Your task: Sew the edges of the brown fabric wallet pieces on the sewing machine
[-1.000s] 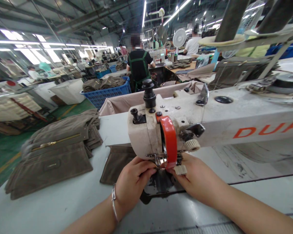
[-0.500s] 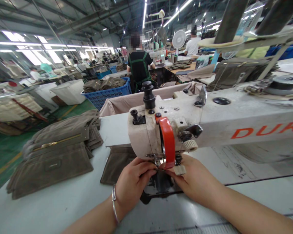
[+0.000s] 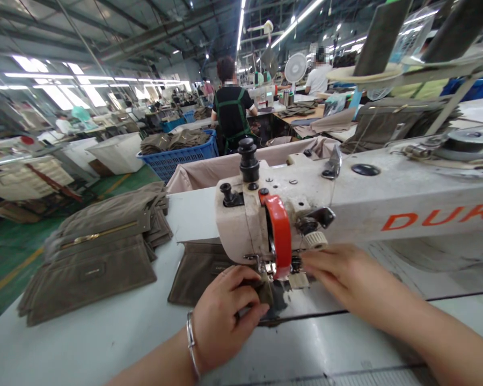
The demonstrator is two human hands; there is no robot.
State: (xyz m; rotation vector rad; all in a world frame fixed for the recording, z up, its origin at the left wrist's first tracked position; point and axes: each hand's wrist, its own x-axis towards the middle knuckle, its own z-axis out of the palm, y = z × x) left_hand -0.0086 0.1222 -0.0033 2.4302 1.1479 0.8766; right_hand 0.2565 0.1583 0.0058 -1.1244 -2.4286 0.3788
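Note:
A white sewing machine (image 3: pixel 241 220) with a red guard (image 3: pixel 280 236) stands in front of me. Under its head lies a dark brown fabric panel (image 3: pixel 195 271) with a small label patch. My left hand (image 3: pixel 231 308), with a bracelet at the wrist, is closed on the panel's near right edge, left of the needle area. To the right of the guard, my right hand (image 3: pixel 346 273) has its fingers stretched out by the presser-foot area, holding nothing that I can see. The machine head hides part of the panel.
A stack of brown fabric pieces (image 3: pixel 92 268) with zippers lies on the left of the table. Behind the machine are a pink cloth-lined bin (image 3: pixel 201 174) and a blue basket (image 3: pixel 181 158) of pieces. A person (image 3: pixel 231 110) sits beyond. Thread cones (image 3: pixel 380 40) stand upper right.
My right hand has moved right and slightly up, off the needle area. My left hand has shifted slightly down, and a fabric edge now shows at its fingers.

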